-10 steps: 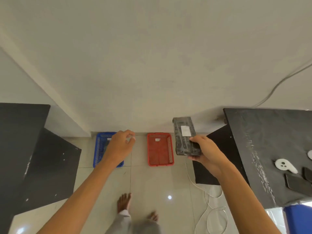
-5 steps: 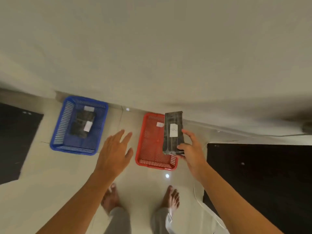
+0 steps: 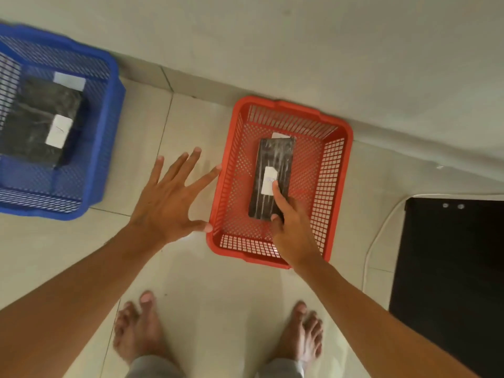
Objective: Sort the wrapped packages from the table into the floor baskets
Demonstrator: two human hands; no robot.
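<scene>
A long black wrapped package (image 3: 274, 162) with a white label lies inside the red basket (image 3: 339, 173) on the floor. My right hand (image 3: 293, 230) reaches into that basket and grips the package's near end, forefinger laid along its top by the label. My left hand (image 3: 170, 203) hovers with fingers spread just left of the red basket, its fingertips at the basket's left rim, holding nothing. The blue basket (image 3: 109, 126) at the far left holds another black wrapped package (image 3: 38, 124) with a white label.
Both baskets stand against the wall's base on pale floor tiles. A black table side (image 3: 450, 282) fills the lower right, with a white cable (image 3: 375, 241) curving beside it. My bare feet (image 3: 218, 331) stand just behind the red basket.
I have bent down toward the floor. My right hand has lowered the package from above the red basket into it. My left hand has spread open beside the basket.
</scene>
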